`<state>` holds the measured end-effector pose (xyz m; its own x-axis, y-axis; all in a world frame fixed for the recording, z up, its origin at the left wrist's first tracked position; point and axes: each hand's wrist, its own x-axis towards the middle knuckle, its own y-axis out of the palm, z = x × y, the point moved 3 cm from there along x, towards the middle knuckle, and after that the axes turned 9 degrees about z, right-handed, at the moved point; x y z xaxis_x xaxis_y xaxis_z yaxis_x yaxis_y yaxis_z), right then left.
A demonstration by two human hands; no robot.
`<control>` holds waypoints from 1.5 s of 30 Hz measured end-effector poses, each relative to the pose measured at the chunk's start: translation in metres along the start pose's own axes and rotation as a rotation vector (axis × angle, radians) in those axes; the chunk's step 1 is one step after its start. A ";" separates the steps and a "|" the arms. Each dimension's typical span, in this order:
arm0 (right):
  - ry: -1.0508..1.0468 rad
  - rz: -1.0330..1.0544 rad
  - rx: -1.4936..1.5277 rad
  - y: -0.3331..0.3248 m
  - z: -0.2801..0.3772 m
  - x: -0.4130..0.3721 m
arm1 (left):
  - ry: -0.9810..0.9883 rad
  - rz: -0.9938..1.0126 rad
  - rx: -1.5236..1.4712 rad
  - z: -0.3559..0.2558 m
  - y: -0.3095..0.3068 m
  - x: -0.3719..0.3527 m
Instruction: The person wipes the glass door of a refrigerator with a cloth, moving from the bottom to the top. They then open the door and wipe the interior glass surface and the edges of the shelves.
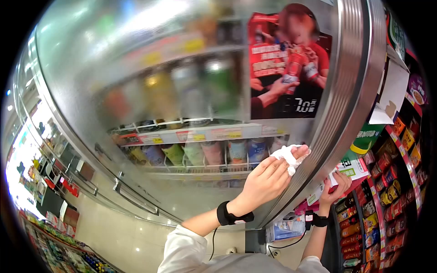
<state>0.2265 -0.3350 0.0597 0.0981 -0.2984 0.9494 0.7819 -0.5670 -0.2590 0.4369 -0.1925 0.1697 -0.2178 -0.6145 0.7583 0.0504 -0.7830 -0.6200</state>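
Note:
My left hand presses a crumpled white tissue against the fridge's glass door, close to its metal frame. The tissue wraps around the fingertips. At the right, beyond the frame, my right hand has its fingers curled over the edge of a pink, white and green package. Part of that package is hidden behind the hand and the frame. A red poster is on the glass above my left hand. Both wrists wear black bands.
Blurred cans and bottles stand on shelves behind fogged glass. A metal door handle lies lower left. Snack shelves rise at the right. A blue-white box sits on the floor near my body, with a black cable beside it.

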 end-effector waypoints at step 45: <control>-0.044 -0.029 0.021 0.000 0.007 0.005 | -0.107 -0.306 0.192 0.081 -0.113 0.057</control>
<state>0.2317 -0.3310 0.0657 0.1016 -0.2478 0.9635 0.7973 -0.5589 -0.2278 0.4980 -0.1470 0.2989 -0.1481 -0.3483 0.9256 0.1826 -0.9295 -0.3205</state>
